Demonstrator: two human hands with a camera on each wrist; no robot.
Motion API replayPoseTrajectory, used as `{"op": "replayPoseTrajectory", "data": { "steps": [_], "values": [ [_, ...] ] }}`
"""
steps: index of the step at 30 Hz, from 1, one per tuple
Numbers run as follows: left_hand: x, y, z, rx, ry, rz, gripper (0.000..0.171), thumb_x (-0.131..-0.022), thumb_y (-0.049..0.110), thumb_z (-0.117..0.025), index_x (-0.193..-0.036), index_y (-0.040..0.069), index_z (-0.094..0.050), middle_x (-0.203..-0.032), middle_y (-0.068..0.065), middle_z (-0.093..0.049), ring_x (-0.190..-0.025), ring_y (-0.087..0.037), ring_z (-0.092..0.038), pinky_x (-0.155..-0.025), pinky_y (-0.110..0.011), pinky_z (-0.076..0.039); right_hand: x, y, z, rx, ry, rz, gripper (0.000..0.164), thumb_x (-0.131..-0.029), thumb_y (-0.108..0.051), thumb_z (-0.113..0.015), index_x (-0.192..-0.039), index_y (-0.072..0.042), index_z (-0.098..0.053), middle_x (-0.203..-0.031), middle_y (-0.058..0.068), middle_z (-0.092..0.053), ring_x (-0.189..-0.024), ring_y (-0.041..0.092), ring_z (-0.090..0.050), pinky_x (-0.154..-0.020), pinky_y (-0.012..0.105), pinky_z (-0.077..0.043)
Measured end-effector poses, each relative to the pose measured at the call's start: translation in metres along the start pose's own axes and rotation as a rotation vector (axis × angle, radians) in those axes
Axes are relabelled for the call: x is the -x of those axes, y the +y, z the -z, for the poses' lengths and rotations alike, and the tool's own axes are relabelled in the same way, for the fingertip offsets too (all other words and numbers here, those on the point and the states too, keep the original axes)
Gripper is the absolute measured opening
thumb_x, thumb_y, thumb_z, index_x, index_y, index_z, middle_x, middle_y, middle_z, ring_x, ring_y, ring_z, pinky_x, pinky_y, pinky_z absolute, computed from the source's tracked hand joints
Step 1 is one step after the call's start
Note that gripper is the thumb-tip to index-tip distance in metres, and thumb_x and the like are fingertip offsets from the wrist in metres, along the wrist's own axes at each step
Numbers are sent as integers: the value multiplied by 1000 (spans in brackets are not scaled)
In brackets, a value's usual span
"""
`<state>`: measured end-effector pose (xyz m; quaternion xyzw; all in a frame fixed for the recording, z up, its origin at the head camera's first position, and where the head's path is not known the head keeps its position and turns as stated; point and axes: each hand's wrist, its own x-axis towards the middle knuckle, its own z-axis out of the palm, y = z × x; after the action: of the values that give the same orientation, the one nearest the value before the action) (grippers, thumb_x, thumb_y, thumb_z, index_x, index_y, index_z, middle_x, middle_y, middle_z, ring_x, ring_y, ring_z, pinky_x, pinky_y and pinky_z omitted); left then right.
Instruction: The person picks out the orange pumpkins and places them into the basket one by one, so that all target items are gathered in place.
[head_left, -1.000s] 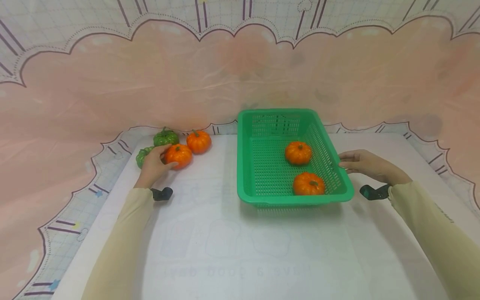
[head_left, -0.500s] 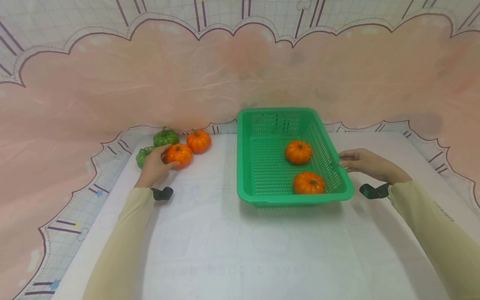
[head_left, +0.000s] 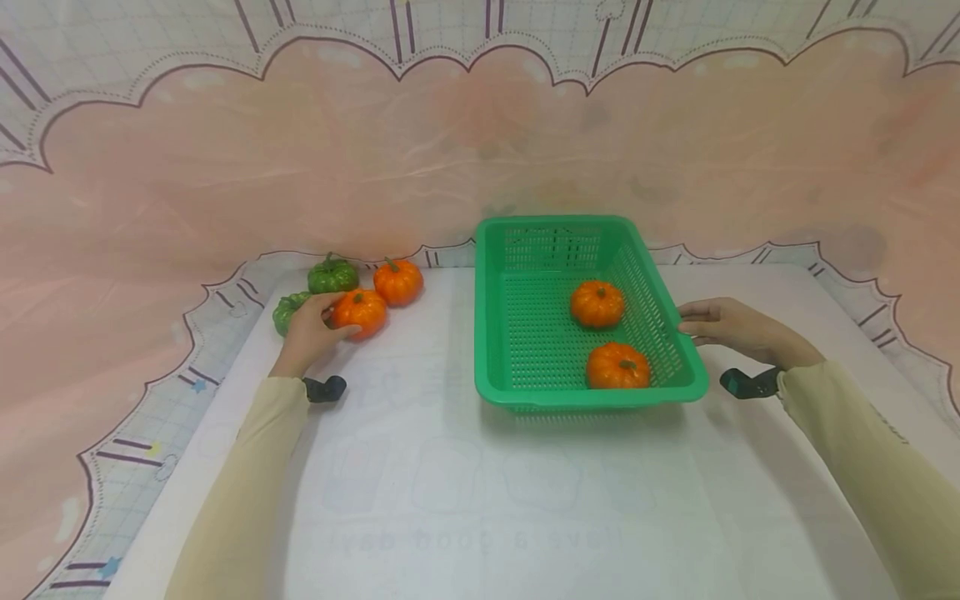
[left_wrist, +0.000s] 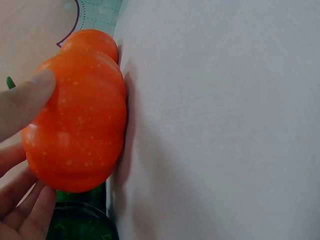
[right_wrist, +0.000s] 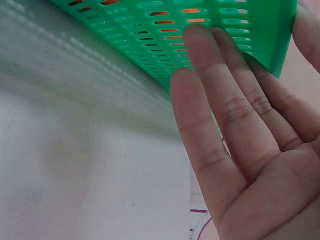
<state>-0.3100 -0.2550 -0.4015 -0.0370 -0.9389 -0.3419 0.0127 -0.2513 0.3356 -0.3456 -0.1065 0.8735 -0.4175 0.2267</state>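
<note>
From the head, the left hand (head_left: 306, 333) reaches over the front pumpkin (head_left: 362, 313), an orange one, but the grip itself is only half seen; the left wrist view shows the thumb pad laid against the ribbed, pale-speckled skin and the other fingers bent round the lower edge, so this hand is grasping it. The right wrist view, in turn, gives what the head view hides: the straight fingers of the right hand (head_left: 738, 325) against the slotted outer wall of the green basket (head_left: 491, 333), with the thumb by the rim and glints of orange through the slots. That hand is relaxed, touching the basket without clenching it. The front pumpkin lies between the left thumb and fingers, at the far left of the tabletop (head_left: 420, 467), well apart from the basket. Just behind it, to its right, sits a rear pumpkin (head_left: 398, 282), also orange; one green pumpkin (head_left: 332, 276) stands behind the left hand and a paler one (head_left: 287, 312) is partly covered by it. Inside the basket two more orange pumpkins (head_left: 618, 367) rest toward the right wall, one nearer the front.
</note>
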Motion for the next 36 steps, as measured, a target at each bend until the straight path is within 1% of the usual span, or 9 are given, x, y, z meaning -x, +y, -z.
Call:
{"op": "replayPoseTrajectory", "data": {
  "steps": [5, 10, 18, 21, 36],
  "values": [
    [1, 0, 0, -9, -10, -15, 68, -82, 19, -73, -139, 1, -41, -142, -24, -40, -124, -42, -44, -106, -52, -39, 0, 0, 0, 2, 2, 6, 57, -98, -25, -49, -138, 13, -33, -140, 32, -41, -97, -16, -54, -97, 36, -51],
    [1, 1, 1, -15, -29, -14, 69, -82, 20, -73, -140, 2, -40, -143, -24, -39, -124, -43, -44, -106, -53, -38, 0, 1, 0, 1, 3, 8, 56, -98, -24, -48, -138, 13, -34, -140, 32, -41, -96, -16, -54, -96, 35, -51],
    [1, 1, 2, -15, -79, 36, 76, -83, 24, -72, -145, 4, -32, -147, -24, -35, -127, -43, -40, -108, -54, -35, -1, 1, 0, 2, -1, 9, 57, -98, -24, -48, -138, 13, -33, -140, 32, -41, -96, -16, -54, -96, 36, -51],
    [1, 0, 2, -13, -90, 40, 79, -83, 25, -72, -146, 4, -29, -148, -24, -33, -129, -43, -39, -109, -54, -34, -1, 2, 1, 1, -1, 13, 56, -98, -24, -48, -138, 13, -33, -140, 31, -41, -97, -15, -54, -96, 36, -51],
    [4, -1, 1, 28, -87, 6, 77, -82, 18, -72, -145, 2, -32, -146, -26, -34, -130, -44, -39, -109, -53, -35, -2, 3, 0, 8, 0, 19, 56, -98, -25, -48, -138, 13, -34, -140, 31, -41, -97, -16, -53, -96, 36, -51]
  ]
}}
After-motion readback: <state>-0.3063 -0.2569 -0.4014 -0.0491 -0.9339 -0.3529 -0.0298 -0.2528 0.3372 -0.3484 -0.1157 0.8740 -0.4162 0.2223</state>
